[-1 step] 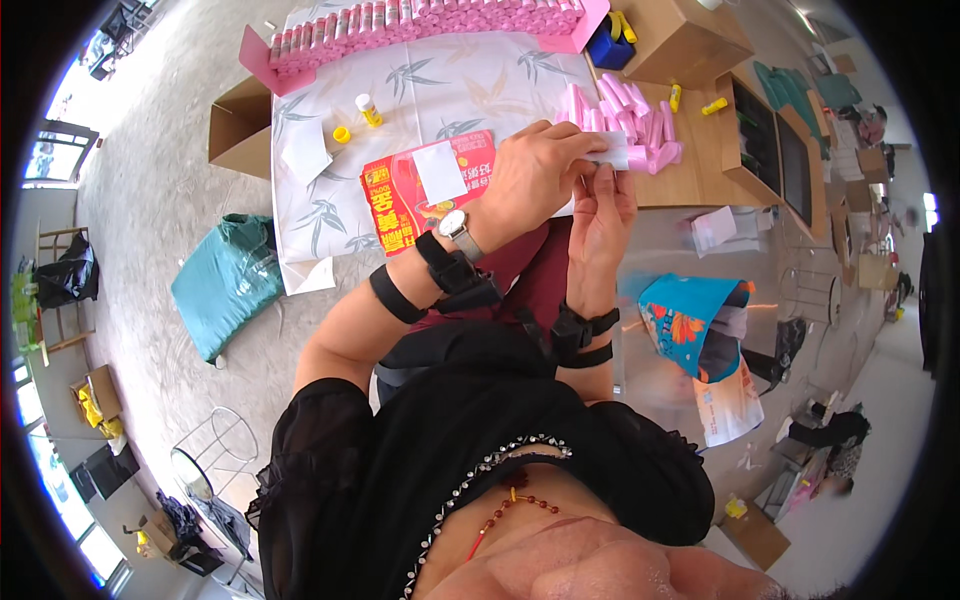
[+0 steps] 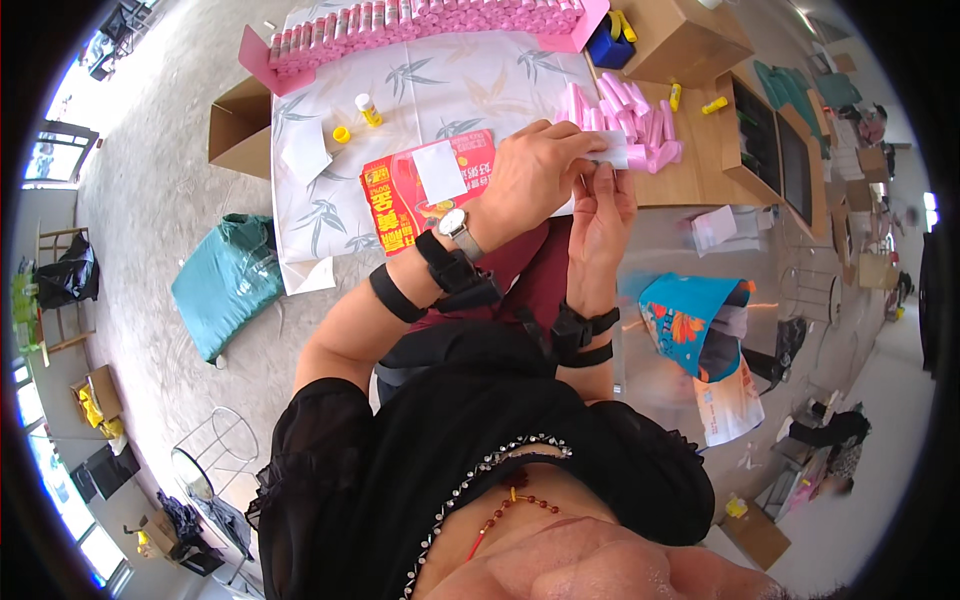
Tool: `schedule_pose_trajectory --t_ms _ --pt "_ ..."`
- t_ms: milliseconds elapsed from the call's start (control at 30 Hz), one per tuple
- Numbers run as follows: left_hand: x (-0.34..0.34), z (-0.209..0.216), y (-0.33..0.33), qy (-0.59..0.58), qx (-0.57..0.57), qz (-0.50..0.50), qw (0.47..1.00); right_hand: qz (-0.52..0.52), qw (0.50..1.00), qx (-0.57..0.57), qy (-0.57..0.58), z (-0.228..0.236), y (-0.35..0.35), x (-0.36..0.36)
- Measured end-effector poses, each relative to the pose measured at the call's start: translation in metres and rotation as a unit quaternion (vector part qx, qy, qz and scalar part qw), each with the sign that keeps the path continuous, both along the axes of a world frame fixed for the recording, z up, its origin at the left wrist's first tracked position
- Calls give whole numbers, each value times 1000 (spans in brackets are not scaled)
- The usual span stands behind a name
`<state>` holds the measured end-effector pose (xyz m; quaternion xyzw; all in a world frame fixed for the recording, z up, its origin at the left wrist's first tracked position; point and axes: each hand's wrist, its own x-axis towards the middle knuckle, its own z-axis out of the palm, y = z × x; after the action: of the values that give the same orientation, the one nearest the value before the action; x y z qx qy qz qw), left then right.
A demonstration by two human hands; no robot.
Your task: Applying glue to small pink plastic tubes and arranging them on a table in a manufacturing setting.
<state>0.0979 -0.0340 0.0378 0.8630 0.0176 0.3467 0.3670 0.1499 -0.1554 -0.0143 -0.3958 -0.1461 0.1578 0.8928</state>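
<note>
Near the table's right front edge, both hands meet at a small white paper slip [image 2: 612, 150]. My left hand [image 2: 535, 172], with a watch on its wrist, pinches the slip from the left. My right hand [image 2: 603, 205] is closed just below it, thumb up, at the slip's lower edge. A pink tube [image 2: 640, 157] shows at the slip's right end; whether it is held with the slip, I cannot tell. Several pink tubes [image 2: 620, 97] lie loosely piled beyond. To the left, another white slip [image 2: 438, 172] rests on a red printed sheet [image 2: 385, 195].
An uncapped glue stick [image 2: 369, 112] stands by its yellow cap [image 2: 342, 134]. Across the back, a pink tray [image 2: 262, 62] holds rows of tubes. Cardboard boxes [image 2: 690, 45] and a blue container [image 2: 608, 50] sit at the back right. White papers [image 2: 306, 155] lie at the left.
</note>
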Motion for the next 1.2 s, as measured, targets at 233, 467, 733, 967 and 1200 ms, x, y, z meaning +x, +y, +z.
schedule_pose_trajectory --t_ms 233,467,733,967,1200 --pt "1 -4 2 0 13 -9 1000 -2 1000 -24 -3 -4 -2 4" --pt "2 -1 4 -10 19 -36 999 0 1000 -16 22 0 -4 5" --pt "3 -7 13 42 -15 -80 996 -1 999 -29 27 -3 -4 1" --pt "9 -16 12 46 -69 -84 993 8 997 -75 5 -11 -6 8" --pt "16 -19 5 31 -86 -61 994 1 996 -82 21 -9 -10 16"
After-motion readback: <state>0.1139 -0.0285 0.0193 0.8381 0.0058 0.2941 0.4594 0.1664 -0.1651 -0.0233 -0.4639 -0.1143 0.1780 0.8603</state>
